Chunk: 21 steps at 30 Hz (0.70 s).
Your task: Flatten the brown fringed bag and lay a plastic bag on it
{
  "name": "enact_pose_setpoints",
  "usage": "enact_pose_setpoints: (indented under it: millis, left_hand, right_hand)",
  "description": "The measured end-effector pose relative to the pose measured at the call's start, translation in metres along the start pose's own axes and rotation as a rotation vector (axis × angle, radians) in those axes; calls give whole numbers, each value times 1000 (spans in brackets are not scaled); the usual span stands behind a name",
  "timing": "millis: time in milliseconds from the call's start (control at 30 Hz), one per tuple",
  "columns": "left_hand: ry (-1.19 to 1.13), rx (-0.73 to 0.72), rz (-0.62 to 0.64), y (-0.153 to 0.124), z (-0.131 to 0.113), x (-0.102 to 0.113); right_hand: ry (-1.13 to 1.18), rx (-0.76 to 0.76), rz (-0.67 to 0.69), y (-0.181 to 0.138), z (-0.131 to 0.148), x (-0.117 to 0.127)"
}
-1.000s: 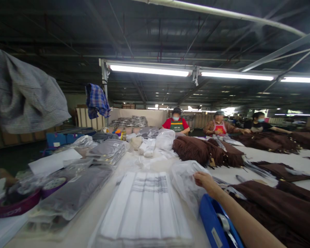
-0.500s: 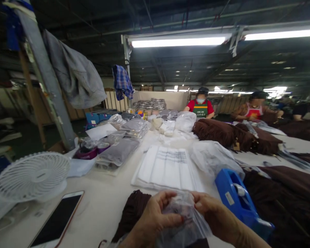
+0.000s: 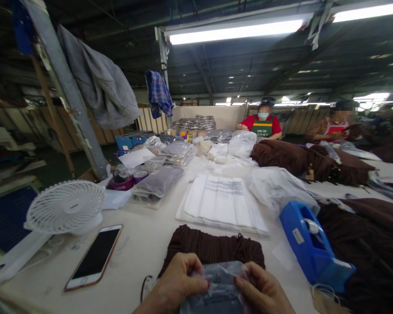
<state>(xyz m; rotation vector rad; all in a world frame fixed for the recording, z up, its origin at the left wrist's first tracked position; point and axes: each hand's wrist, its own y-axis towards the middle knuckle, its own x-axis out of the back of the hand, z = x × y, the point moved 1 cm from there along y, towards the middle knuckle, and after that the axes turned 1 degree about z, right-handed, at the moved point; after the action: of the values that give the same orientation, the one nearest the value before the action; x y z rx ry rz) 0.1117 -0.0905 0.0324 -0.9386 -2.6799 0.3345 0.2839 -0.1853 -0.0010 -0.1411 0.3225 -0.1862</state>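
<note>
At the bottom edge of the view, my left hand [image 3: 178, 284] and my right hand [image 3: 264, 291] both pinch a small clear plastic bag [image 3: 220, 285] with something dark inside. Just beyond my fingers a folded brown fringed cloth [image 3: 212, 247] lies on the white table [image 3: 144, 235]. A stack of flat white plastic bags [image 3: 221, 203] sits further back. To the right of my right hand stands a blue tape dispenser [image 3: 309, 244].
A phone [image 3: 94, 257] and a small white fan [image 3: 63, 211] lie at the left. Packed grey items [image 3: 159, 181], loose clear bags [image 3: 278, 187] and brown cloth piles [image 3: 363, 235] crowd the table. Two co-workers [image 3: 262, 122] stand at the far end.
The view dropped from the far table to the near edge. My right hand left the loose bags and joined my left on the small bag, held lower now, baring the brown cloth.
</note>
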Motion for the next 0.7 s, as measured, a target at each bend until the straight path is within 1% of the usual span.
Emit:
enact_pose_setpoints:
  millis: [133,233,333,433,567,633,700]
  left_hand:
    - [-79,-25,-83,11,-8,17]
    - [-36,-58,-167,30,-8,24]
    - [47,-60,-224,51,0,27]
    - [175,-61,-275,66,7,27]
    - [420,-95,-366,69,10,25]
    - [543,-122,-399,66,10,23]
    - [641,-161,-423,61,10,19]
  right_hand:
    - [-100,31,-135,8,12,1]
    - [-260,58,-204,23,24,3]
    - [-425,61,-275,37,24,7]
    - [-567,107,-350,47,17,13]
    - [-800,175,-448,50,7,18]
    - [-894,181,-460,49,2,18]
    - [-967,188,-433,48,-1,18]
